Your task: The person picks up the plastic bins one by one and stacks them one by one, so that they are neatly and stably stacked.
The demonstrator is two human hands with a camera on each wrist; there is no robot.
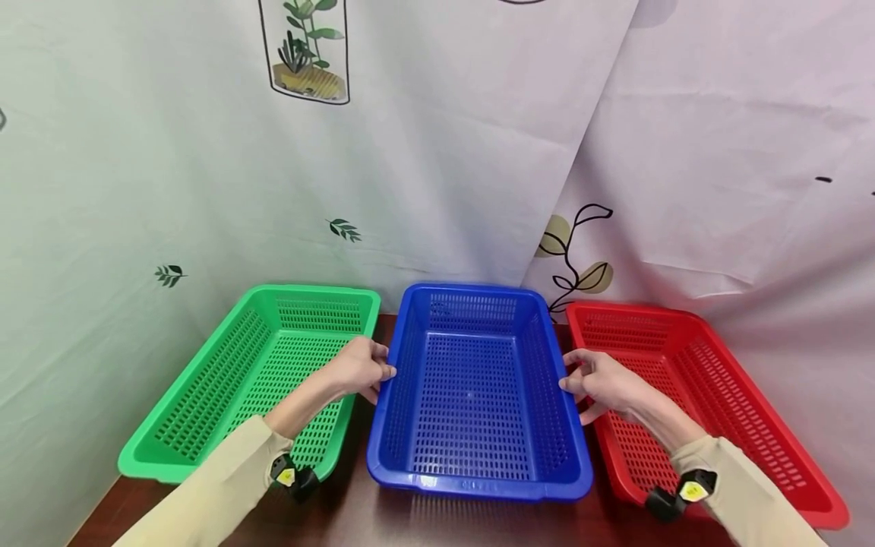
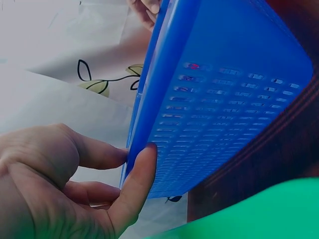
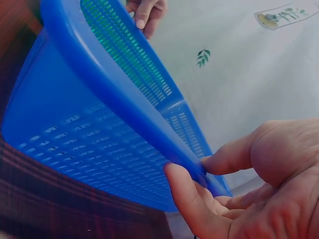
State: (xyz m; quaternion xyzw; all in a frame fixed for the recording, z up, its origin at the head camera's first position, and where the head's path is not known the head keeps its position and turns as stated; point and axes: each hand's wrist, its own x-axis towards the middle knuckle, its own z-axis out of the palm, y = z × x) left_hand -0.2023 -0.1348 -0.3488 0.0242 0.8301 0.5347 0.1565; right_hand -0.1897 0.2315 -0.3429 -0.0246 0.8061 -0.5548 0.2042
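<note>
Blue basket point(image 1: 478, 395): plastic, slotted, sitting on the dark wooden desk point(image 1: 355, 516) between a green basket point(image 1: 253, 380) and a red basket point(image 1: 697, 395), both hands gripping its long sides.
Left hand point(image 1: 358, 370): reaching over the green basket and pinching the blue basket's left rim, fingers point(image 2: 137, 184) curling around the edge.
Right hand point(image 1: 601, 384): reaching over the red basket and pinching the right rim, thumb and fingers point(image 3: 187, 199) closing on it.
Head view: showing all three baskets lying side by side, beige sleeves point(image 1: 219, 486), and a pale curtain point(image 1: 444, 152) printed with leaves hanging behind.
Left wrist view: showing the blue basket's outer side wall from below, the thumb pressing under the rim, and the right hand's fingertips at the far rim; the red basket is not appearing here.
Right wrist view: showing the opposite wall, with green glowing through the slots and the left hand gripping the far rim.
Whether the basket is lifting off the desk: cannot tell.
</note>
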